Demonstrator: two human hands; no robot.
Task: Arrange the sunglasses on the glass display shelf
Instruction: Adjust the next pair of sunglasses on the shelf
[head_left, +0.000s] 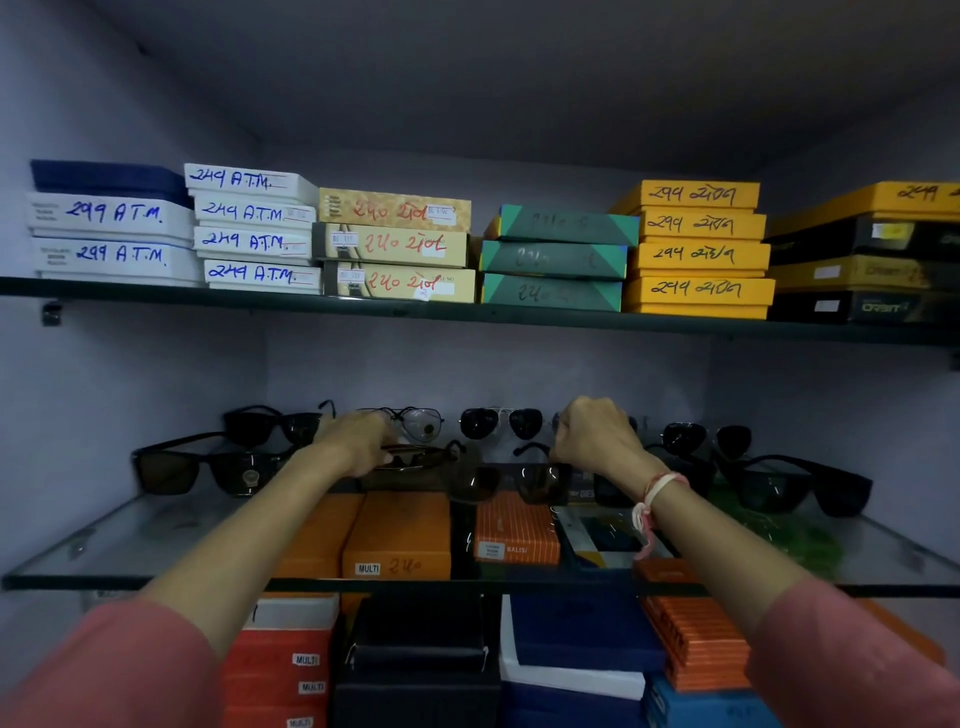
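your two hands reach over the glass display shelf (156, 525) among the sunglasses. your left hand (358, 441) is curled over a brown-lensed pair (415, 457) near the middle of the shelf, fingers closed on its frame. your right hand (592, 431) is clenched just right of centre, with a dark pair (540, 478) just beside it; you cannot tell from here whether it actually grips anything. a pink and white thread band (654, 493) sits on your right wrist.

you can count about eight pairs on the shelf: two black square pairs at the left (208, 467), two aviators at the back (498, 421), the two by your hands, and two dark pairs at the right (800, 483). some are partly hidden, so the count is rough.

the upper shelf (467, 312) carries six stacks of boxes: three white (109, 234), four white (254, 228), three beige (400, 244), three green (556, 257), four yellow (696, 249), and a mixed yellow and black stack (862, 260).
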